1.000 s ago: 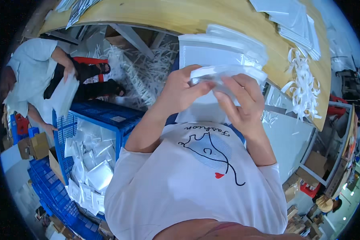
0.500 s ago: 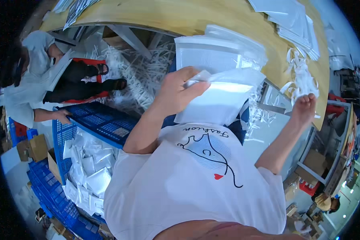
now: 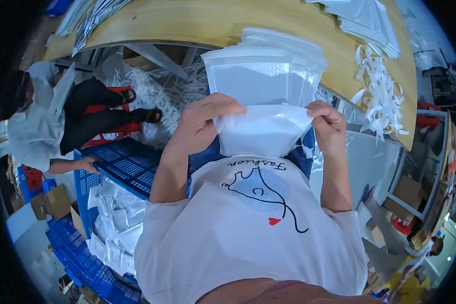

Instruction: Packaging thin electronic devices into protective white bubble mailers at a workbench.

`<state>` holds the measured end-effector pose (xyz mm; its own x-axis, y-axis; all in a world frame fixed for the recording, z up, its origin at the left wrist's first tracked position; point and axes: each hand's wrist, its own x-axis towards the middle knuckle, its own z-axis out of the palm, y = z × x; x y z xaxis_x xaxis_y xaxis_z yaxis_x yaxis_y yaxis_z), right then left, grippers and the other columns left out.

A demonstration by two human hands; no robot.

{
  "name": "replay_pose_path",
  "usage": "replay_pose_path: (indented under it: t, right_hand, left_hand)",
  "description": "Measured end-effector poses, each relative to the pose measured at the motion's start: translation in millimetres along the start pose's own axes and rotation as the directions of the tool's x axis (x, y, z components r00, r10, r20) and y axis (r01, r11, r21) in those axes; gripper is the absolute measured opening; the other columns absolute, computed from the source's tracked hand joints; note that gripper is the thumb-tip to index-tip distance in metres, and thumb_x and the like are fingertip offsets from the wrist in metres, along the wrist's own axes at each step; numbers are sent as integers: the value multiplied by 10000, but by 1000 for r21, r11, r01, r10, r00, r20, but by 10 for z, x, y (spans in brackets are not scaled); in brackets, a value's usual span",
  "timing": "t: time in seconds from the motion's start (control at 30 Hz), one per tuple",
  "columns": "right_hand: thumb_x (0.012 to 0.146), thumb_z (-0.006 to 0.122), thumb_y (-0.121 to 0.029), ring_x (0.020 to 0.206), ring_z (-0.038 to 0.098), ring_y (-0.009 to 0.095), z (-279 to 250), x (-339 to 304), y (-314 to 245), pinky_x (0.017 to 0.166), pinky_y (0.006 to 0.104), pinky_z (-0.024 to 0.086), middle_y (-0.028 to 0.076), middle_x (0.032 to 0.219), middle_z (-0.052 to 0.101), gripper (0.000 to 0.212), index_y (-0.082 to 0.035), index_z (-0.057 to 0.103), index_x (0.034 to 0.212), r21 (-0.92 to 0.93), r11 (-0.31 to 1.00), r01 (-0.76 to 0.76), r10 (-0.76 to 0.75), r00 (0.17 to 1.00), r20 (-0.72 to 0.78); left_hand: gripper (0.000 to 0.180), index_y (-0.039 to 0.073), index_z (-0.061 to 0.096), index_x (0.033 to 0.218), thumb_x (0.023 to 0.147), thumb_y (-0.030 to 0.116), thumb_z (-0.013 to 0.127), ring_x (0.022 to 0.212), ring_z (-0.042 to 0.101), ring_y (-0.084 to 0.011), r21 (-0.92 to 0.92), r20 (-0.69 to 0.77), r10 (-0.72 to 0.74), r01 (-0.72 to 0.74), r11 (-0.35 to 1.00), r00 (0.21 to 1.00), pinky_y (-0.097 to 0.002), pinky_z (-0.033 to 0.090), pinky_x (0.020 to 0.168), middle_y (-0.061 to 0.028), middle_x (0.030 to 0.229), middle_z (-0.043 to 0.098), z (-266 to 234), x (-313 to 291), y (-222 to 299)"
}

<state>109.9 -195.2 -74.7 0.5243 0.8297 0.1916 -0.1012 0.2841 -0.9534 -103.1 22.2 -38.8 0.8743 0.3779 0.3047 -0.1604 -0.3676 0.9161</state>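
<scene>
A white short-sleeved T-shirt with a line-drawn print.

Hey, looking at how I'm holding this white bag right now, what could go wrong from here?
1. Left hand and right hand pinch the white bag only at its top corners; it may slip.
2. The stack of clear bags overhangs the wooden table edge and might slide off.
3. Loose white strips could snag.

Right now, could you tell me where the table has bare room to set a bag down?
The wooden table is bare across its middle, between the sheets at its left end and the bag stack at its right. Its right edge is crowded with white strips. The near edge holds the clear bag pile, just beyond both hands.
</scene>
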Motion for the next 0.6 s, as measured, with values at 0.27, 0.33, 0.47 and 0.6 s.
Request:
replay_pose_path:
  t: [0.27,0.33,0.47,0.6]
  right_hand:
    - [793,539,87,814,499,128,46,150,-16,716,204,365,81,969,603,222,-34,654,940,169,975,-142,148,989,-20]
    - [798,539,78,813,499,127,42,154,-77,713,203,363,82,972,603,222,-36,653,950,194,969,-153,160,987,-23]
    - [826,551,24,816,496,124,160,256,-357,712,199,365,79,988,604,194,-48,658,970,391,902,-180,315,896,-314]
    - [845,588,-60,830,516,131,104,141,-400,748,215,400,84,975,623,165,-4,657,983,-166,954,-248,200,944,-262]
  left_hand:
    - [233,-7,650,989,779,-60,566,859,556,-191,-120,280,-53,90,989,958,-244,415,751,-87,1063,609,-369,203,232]
    - [221,-12,644,987,789,-66,562,865,551,-192,-170,315,-52,110,979,948,-249,412,758,-93,1084,604,-344,233,272]
    - [228,-2,646,1003,788,-45,581,851,555,-174,36,64,-202,200,979,977,-230,422,729,-94,1069,616,6,247,259]
    - [233,7,650,1024,801,-21,589,767,558,-152,-26,-77,-301,300,953,950,-218,438,677,-80,988,647,235,201,299]
